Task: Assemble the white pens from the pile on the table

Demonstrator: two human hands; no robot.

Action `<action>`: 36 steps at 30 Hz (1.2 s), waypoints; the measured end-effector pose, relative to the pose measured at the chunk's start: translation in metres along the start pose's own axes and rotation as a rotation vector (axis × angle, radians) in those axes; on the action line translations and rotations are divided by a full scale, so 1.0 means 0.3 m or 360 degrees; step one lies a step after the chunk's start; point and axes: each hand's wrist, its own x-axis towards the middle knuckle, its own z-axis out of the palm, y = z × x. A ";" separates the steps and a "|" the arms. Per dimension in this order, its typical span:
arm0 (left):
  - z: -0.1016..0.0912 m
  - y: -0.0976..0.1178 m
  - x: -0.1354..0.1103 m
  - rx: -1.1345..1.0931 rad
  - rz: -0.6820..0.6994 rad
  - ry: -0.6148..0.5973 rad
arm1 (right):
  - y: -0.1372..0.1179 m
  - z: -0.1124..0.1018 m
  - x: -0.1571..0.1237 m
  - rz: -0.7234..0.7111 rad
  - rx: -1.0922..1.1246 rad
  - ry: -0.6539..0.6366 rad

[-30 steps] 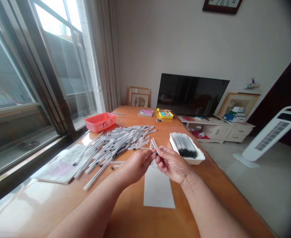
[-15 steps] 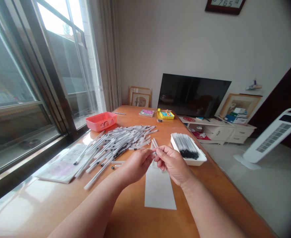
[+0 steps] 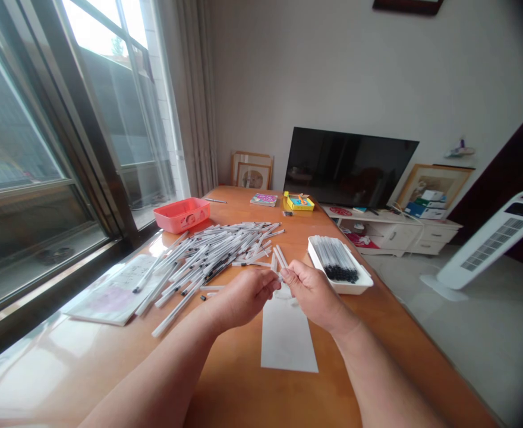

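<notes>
My left hand [image 3: 249, 295] and my right hand [image 3: 314, 291] meet fingertip to fingertip over a sheet of white paper [image 3: 288, 342]. Both are closed in a pinch. A small whitish bit shows between them, but my fingers cover most of it and its kind is unclear. Just beyond my fingers are a few clear tubes [image 3: 280, 255], like pen barrels. To the left lies a loose heap of clear pens [image 3: 219, 252] with black ends. A white tray [image 3: 355, 289] beside my right hand holds a neat stack of similar pens [image 3: 335, 258], black ends towards me.
A small black piece [image 3: 203, 298] lies near my left wrist. On the left are a booklet [image 3: 110, 297] and a red plastic basket [image 3: 181, 220]. Farther back on the wooden table [image 3: 230, 386] sit a colourful book [image 3: 264, 200] and a yellow box [image 3: 301, 205].
My hands remain together over the paper. My right hand has turned slightly, its fingers more curled, and the tubes beyond show more. The view has tilted down a little.
</notes>
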 end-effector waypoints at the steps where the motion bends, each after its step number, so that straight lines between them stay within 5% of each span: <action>1: 0.002 0.001 0.001 0.0023 0.0019 0.0021 | 0.003 0.003 0.001 -0.0007 -0.0023 0.0016; 8: 0.018 0.004 0.017 0.0260 -0.0001 0.0127 | 0.039 0.043 0.017 0.0054 -0.0086 0.0031; 15: 0.013 -0.021 0.020 0.0199 -0.0044 0.0082 | 0.071 0.044 0.028 0.0459 0.0486 -0.0032; 23: 0.011 -0.006 0.016 0.0062 0.0083 0.0180 | 0.044 0.053 0.019 0.0320 0.0420 -0.0016; 31: -0.110 -0.077 -0.010 -0.0532 -0.0366 0.0938 | 0.087 0.037 0.041 0.0558 0.0801 0.0318; 36: -0.167 -0.102 -0.023 -0.0641 -0.0550 0.1181 | 0.090 0.035 0.042 0.0569 0.0847 0.0334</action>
